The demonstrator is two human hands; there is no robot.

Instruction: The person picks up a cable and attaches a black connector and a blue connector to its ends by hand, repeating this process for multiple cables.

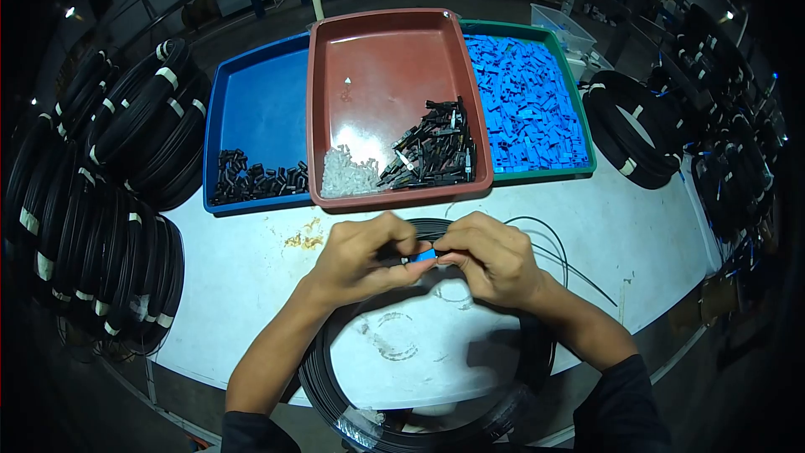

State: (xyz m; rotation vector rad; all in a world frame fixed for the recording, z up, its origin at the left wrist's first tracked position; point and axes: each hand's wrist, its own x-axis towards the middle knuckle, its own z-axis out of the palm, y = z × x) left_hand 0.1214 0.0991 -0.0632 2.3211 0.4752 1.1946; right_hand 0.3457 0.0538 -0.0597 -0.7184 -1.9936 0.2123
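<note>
A small blue piece (423, 256) is pinched between the thumb and fingers of my left hand (366, 256), above the far side of a black cable coil (320, 373). My right hand (495, 260) meets it from the right, its fingertips closed on something dark at the blue piece's right end, mostly hidden by the fingers. Both hands nearly touch. Beneath them the coil lies on the white table (646, 243), and loose cable ends (579, 273) stretch out to the right.
Behind my hands stand a blue tray (260, 109) with black pieces, a red tray (394, 67) with clear and black parts, and a green tray (579, 117) full of blue pieces. Cable coils are stacked at left (101, 243) and right (633, 130).
</note>
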